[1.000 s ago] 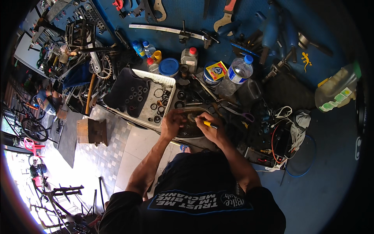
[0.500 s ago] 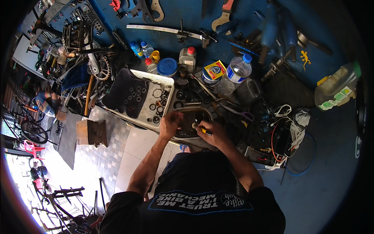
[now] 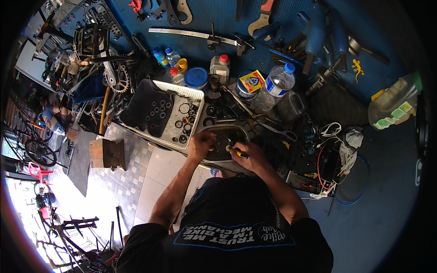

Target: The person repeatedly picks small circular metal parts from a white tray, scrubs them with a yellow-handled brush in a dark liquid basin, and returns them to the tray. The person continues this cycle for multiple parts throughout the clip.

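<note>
My left hand [image 3: 201, 145] is over the left side of a shallow basin [image 3: 220, 152] of dark liquid. Its fingers are curled together; what they pinch is too small and dark to make out. On the basin's right side, my right hand [image 3: 249, 156] closes round a small brush [image 3: 241, 154] with a yellow and black handle. The brush's pale tip points left, over the liquid, apart from the left hand. Left of the basin stands a white plastic tray [image 3: 178, 89] with black and metal rings; several more rings lie on a dark cloth [image 3: 152, 98] there.
Behind the basin stand a clear bottle [image 3: 278, 84] with a blue cap, a grey bottle [image 3: 220, 70] with a red cap and a blue-lidded tub [image 3: 196, 78]. Scissors [image 3: 282, 132] lie to the right, near tangled cables [image 3: 334, 129]. A wooden box [image 3: 107, 154] sits on the floor, left.
My left hand has shifted very slightly at the basin's left side. The right hand and its brush have stayed almost in place.
</note>
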The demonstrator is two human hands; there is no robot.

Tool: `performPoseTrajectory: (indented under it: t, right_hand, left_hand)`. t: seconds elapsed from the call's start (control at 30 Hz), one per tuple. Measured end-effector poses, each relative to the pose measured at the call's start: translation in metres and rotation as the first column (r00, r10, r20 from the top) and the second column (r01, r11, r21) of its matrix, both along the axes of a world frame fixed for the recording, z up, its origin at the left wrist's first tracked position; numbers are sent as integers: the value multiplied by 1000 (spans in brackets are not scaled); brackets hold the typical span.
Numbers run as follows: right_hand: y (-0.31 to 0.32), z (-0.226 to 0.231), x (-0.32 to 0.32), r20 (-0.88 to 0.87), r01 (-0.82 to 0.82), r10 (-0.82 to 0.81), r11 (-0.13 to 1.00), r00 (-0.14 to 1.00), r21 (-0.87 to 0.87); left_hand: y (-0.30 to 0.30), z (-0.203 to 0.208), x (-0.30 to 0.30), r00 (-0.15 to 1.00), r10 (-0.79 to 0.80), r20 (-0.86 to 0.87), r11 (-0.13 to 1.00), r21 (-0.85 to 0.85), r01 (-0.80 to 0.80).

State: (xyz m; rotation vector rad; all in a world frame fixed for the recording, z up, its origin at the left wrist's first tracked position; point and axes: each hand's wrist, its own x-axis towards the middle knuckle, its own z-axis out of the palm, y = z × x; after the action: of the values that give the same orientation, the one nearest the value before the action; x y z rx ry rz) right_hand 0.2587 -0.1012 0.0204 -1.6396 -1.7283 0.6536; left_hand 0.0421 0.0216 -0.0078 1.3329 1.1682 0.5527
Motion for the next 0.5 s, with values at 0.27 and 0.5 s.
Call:
performPoseTrajectory:
  t: [0.27, 0.5]
  right_hand:
    - [4, -1, -2, -90, 70, -70, 998, 994, -3]
    - [14, 26, -19, -398, 127, -142, 990, 906, -63]
  left_hand:
    - [-2, -8, 2, 991, 76, 113, 990, -126, -61]
    - [-6, -12, 3, 988, 42, 147, 981, -192, -14]
